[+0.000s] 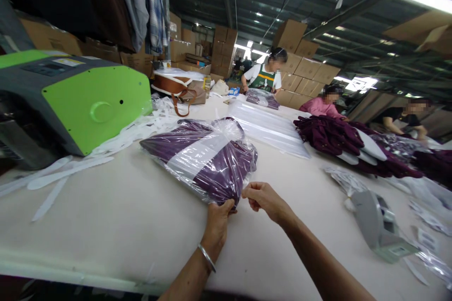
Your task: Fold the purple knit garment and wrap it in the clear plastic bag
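Observation:
A folded dark purple garment (pixel 226 169) lies on the table inside a clear plastic bag (pixel 169 157), with a pale band across its middle. My left hand (pixel 221 216), with a silver bangle on the wrist, grips the near corner of the bagged garment, thumb on top. Just right of that corner is my right hand (pixel 260 197), its thumb and forefinger pinched together at the bag's edge. What lies in that pinch is too small to make out.
A green and grey machine (pixel 106 103) stands at left beside white strips (pixel 141 127). Flat clear bags (pixel 268 127) lie behind the garment. At right are piled purple garments (pixel 332 138) and a grey tape dispenser (pixel 377 225). Several people work across the table (pixel 116 225).

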